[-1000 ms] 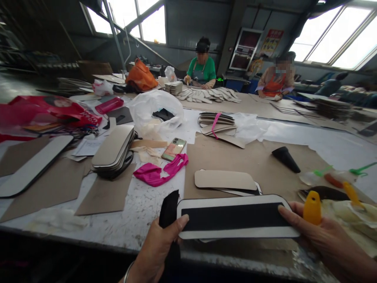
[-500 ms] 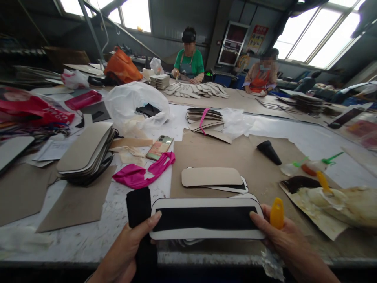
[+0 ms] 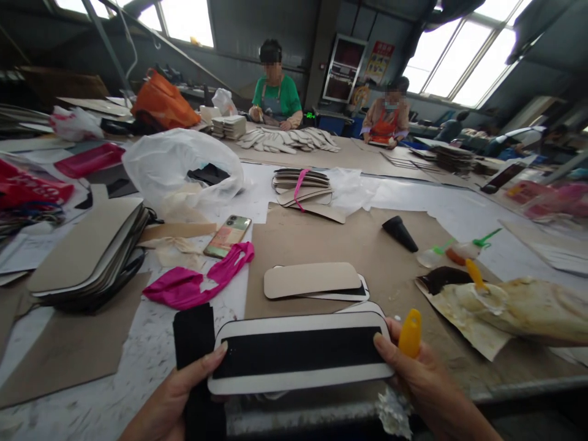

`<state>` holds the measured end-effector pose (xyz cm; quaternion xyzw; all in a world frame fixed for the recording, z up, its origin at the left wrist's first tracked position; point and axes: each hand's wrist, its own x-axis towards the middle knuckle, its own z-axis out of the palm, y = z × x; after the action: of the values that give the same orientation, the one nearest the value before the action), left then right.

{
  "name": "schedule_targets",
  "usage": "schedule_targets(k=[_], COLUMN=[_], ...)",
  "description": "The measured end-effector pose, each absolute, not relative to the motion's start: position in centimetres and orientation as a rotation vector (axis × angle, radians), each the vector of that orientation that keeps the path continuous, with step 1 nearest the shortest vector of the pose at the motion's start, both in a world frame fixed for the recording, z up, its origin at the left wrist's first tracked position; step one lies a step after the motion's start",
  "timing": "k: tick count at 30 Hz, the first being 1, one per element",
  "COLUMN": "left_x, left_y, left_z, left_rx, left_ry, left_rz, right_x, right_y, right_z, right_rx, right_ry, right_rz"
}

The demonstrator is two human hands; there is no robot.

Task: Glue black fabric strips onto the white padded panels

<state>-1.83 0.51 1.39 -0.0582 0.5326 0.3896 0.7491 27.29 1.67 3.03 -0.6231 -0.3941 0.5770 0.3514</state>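
Observation:
Both my hands hold a long white-edged panel with a black middle [image 3: 301,354] flat over the table's near edge. My left hand [image 3: 177,398] grips its left end with the thumb on top, and also clasps a black strip of fabric [image 3: 193,343]. My right hand [image 3: 422,383] is closed on the panel's right end, thumb on top, with a yellow-handled tool [image 3: 410,332] sticking up between its fingers. Just beyond lie beige rounded panels [image 3: 312,279] on a brown cardboard sheet [image 3: 358,245].
A stack of panels [image 3: 87,254], pink cloth [image 3: 193,282] and a phone [image 3: 228,236] lie left. A black cone [image 3: 399,233], glue bottles [image 3: 459,251] and glue-smeared paper [image 3: 509,312] sit right. Two people work at the far side, one in a green shirt [image 3: 275,98], one in orange [image 3: 386,119].
The view has swung right and dipped, so everything slid left in frame. Both hands keep the same hold on the panel, which now sits slightly lower and further left.

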Motion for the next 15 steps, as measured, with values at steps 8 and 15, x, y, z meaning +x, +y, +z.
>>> schedule_targets(k=[8,15], left_x=[-1.1,-1.0], left_y=[1.0,0.7], left_z=[1.1,0.5], left_rx=[0.098,-0.005], left_ry=[1.417,1.321], left_rz=[0.931,0.918], right_x=[28.2,28.2], right_y=[1.7,1.6], right_z=[2.6,3.0], right_rx=[-1.676,-1.634], right_ry=[-1.271,-1.228], right_rz=[1.364,1.360])
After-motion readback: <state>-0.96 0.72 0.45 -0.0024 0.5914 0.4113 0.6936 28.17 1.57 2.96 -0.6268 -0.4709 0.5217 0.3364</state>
